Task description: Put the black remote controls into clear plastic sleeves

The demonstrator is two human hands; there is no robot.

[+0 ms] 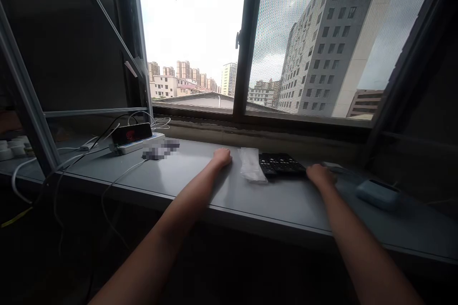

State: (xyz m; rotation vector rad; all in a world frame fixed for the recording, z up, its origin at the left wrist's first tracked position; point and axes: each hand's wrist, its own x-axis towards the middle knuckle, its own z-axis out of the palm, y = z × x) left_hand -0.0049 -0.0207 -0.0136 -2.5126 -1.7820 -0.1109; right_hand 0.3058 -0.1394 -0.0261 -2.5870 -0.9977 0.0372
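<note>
My left hand [222,157] rests closed on the grey table [193,171], just left of a clear plastic bag [252,164]; whether anything is inside the fingers is hidden. The bag lies against the left end of a black tray-like item [281,164] with rows of small light marks. At that item's right end is my right hand [321,174], fingers closed and touching or very near its edge; the grip itself is too small to make out.
A blue-grey case [378,194] sits at the right. On the left are a power strip [141,144], a dark-screened phone [131,133], a blurred patch [161,149], loose cables and metal frame posts. Behind the table is a window. White jars [16,147] stand far left.
</note>
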